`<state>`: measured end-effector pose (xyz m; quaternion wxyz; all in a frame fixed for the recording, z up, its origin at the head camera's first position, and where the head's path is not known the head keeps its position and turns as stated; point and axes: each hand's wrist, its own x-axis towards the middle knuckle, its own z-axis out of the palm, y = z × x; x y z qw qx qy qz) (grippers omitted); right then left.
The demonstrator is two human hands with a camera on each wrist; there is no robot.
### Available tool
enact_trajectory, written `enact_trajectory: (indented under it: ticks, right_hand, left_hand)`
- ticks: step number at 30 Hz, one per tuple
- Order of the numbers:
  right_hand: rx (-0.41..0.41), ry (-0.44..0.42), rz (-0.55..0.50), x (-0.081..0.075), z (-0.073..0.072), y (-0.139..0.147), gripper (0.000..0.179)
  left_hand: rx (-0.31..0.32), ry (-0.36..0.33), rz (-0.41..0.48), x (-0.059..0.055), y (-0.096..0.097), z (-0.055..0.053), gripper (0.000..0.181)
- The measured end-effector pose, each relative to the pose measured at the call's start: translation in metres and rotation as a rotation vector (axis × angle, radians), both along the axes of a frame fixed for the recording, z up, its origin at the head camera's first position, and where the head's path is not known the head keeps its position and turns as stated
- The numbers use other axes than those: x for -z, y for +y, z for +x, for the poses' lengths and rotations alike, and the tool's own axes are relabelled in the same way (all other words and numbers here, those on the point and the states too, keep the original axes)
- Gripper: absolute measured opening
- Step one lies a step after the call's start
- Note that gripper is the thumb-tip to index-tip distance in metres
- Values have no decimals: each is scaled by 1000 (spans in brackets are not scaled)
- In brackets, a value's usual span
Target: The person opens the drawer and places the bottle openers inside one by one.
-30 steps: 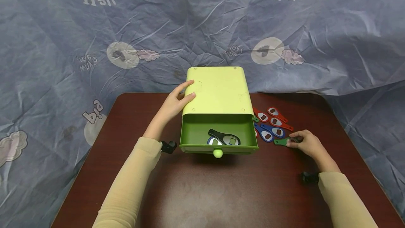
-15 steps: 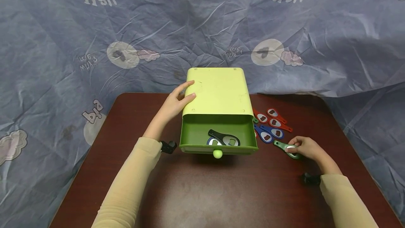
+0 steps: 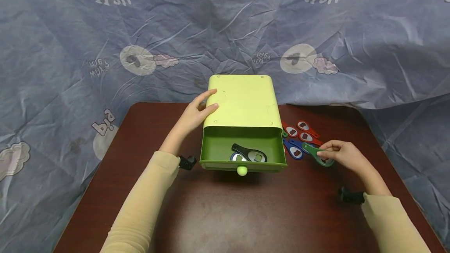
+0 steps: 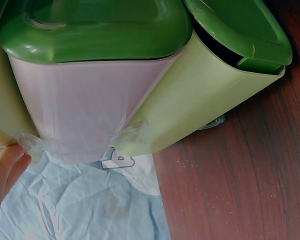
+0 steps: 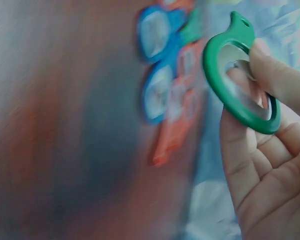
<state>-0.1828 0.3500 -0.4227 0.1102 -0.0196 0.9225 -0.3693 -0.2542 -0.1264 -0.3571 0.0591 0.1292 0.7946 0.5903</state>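
A yellow-green drawer box (image 3: 242, 98) stands at the back of the table, its green drawer (image 3: 211, 163) pulled out. My left hand (image 3: 194, 115) rests on the box's left edge, thumb and forefinger straight on the top; in the left wrist view, fingers (image 4: 10, 165) touch the side. Inside the drawer lies a black bottle opener (image 3: 242, 149), partly over a blue-rimmed one (image 3: 237, 157). My right hand (image 3: 342, 154) pinches a green bottle opener (image 3: 314, 153) between thumb and fingers. In the right wrist view the green opener (image 5: 215, 75) is held by its round head, tilted above the table.
Several red and blue bottle openers (image 3: 296, 152) lie to the right of the box, some hidden behind it. A round knob (image 3: 241, 170) sticks out from the drawer front. A printed grey-blue cloth (image 3: 225, 30) hangs behind the dark wooden table (image 3: 246, 214).
My right hand has gripped the green bottle opener and raised it from the table, first shifting it a little toward me. The left hand and the drawer box stay put.
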Motion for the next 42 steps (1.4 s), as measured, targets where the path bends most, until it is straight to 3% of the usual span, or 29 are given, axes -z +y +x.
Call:
enact_trajectory:
  ticks: [11,16,20,28,35,42]
  right_hand:
    - [3,175,-107,-79,3,-64,33]
    - [16,218,-203,-104,9,-100,29]
    - [-33,221,-261,-118,15,-130,26]
    - [-178,210,-201,-126,23,-177,19]
    - [-260,197,-95,-114,25,-197,13]
    - [-362,125,-54,-106,26,-208,13]
  left_hand:
    - [1,-6,4,0,1,0,56]
    - [-7,-8,1,0,1,0,56]
    - [-10,-6,2,0,1,0,56]
    - [-24,-4,-8,-3,2,1,55]
    - [-22,-9,-6,-3,4,1,54]
    - [-41,-9,-24,-4,3,1,53]
